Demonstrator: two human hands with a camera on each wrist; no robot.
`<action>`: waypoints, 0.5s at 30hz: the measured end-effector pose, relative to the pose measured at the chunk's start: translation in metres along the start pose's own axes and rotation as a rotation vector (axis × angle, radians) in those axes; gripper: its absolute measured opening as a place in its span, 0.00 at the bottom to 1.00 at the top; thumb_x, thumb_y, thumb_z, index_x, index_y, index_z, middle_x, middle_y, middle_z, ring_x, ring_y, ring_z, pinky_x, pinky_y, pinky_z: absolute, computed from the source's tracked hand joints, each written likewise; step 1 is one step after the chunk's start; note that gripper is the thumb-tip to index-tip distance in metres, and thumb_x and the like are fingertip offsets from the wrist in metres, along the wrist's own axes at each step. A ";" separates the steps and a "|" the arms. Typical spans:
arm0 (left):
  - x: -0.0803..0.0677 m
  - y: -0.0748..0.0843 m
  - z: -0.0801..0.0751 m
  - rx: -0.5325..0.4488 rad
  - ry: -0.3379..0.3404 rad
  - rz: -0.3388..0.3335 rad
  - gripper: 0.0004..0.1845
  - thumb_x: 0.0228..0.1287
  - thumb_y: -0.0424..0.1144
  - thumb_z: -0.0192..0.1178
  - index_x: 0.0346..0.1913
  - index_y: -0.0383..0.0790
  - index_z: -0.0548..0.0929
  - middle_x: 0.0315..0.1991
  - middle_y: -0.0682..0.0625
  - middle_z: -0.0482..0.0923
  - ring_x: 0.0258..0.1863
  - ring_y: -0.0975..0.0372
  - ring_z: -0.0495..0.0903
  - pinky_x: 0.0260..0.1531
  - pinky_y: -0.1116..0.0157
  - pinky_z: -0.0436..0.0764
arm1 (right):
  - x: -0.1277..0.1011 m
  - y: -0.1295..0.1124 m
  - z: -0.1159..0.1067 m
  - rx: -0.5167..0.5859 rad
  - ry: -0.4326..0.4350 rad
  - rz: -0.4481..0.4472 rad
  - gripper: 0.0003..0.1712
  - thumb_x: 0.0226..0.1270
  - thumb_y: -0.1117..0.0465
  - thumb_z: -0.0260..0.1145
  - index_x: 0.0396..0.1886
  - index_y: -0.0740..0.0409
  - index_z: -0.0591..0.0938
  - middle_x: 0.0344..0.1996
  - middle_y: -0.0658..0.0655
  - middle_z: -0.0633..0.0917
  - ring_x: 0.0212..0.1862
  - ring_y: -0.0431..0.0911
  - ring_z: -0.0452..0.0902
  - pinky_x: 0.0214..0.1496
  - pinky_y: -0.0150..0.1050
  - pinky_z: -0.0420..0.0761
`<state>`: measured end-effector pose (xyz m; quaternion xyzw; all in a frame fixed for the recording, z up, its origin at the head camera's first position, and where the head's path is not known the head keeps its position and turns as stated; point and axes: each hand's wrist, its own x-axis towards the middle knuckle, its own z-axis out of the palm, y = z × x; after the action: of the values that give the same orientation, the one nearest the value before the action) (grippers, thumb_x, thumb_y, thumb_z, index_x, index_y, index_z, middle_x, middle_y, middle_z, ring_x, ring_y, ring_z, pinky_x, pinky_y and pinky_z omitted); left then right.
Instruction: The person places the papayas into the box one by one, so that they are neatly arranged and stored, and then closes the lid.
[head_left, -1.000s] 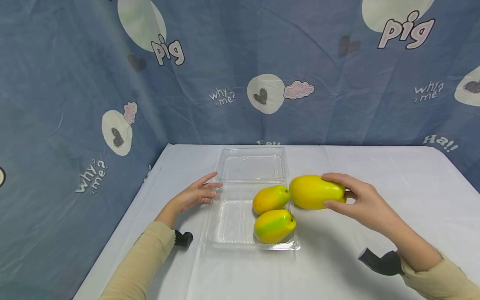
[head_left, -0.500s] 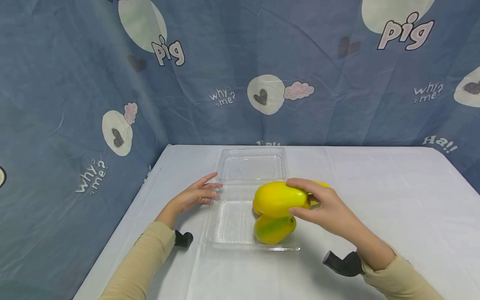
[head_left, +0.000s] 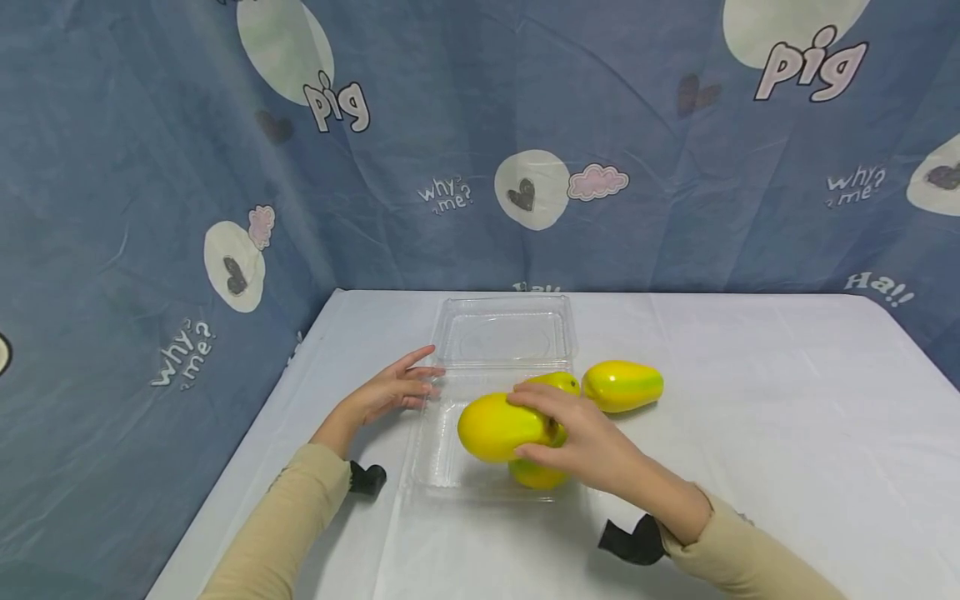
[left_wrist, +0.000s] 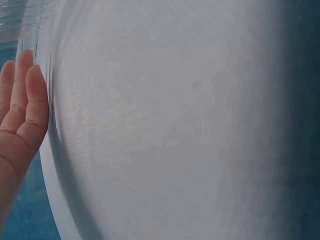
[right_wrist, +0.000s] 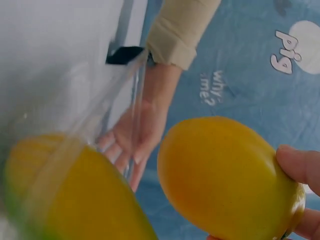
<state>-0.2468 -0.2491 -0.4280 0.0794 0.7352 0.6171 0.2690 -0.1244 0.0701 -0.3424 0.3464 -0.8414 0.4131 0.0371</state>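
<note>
My right hand (head_left: pixel 528 425) grips a yellow mango (head_left: pixel 487 429) just above the left half of a clear plastic tray (head_left: pixel 438 467). In the right wrist view that mango (right_wrist: pixel 227 180) fills the middle, with a fingertip (right_wrist: pixel 300 165) on it. Behind the hand, two more mangoes lie in the tray, a far one (head_left: pixel 558 382) and a near one (head_left: pixel 534 477), both partly hidden. My left hand (head_left: pixel 397 387) lies flat with straight fingers at the tray's left rim, and its fingers (left_wrist: pixel 25 110) show beside the clear rim (left_wrist: pixel 44 75).
Another yellow-green mango (head_left: pixel 622 385) lies on the white tablecloth (head_left: pixel 750 417) right of the tray. The hinged clear lid (head_left: pixel 502 333) lies open behind the tray. A blue printed cloth (head_left: pixel 480 125) hangs as a backdrop behind and to the left.
My right hand carried its mango leftward from beside the tray to over the tray's left half. This uncovered the mango lying on the cloth. My left hand stayed still.
</note>
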 end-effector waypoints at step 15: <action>-0.002 0.002 0.002 0.008 0.011 -0.011 0.39 0.62 0.32 0.54 0.72 0.50 0.46 0.67 0.38 0.58 0.54 0.52 0.74 0.49 0.60 0.76 | 0.008 0.000 0.046 -0.151 -0.054 0.012 0.28 0.55 0.57 0.69 0.56 0.59 0.75 0.57 0.59 0.75 0.58 0.54 0.71 0.57 0.49 0.71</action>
<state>-0.2445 -0.2477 -0.4257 0.0732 0.7394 0.6133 0.2679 -0.1201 0.0322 -0.3695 0.3487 -0.8729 0.3392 0.0378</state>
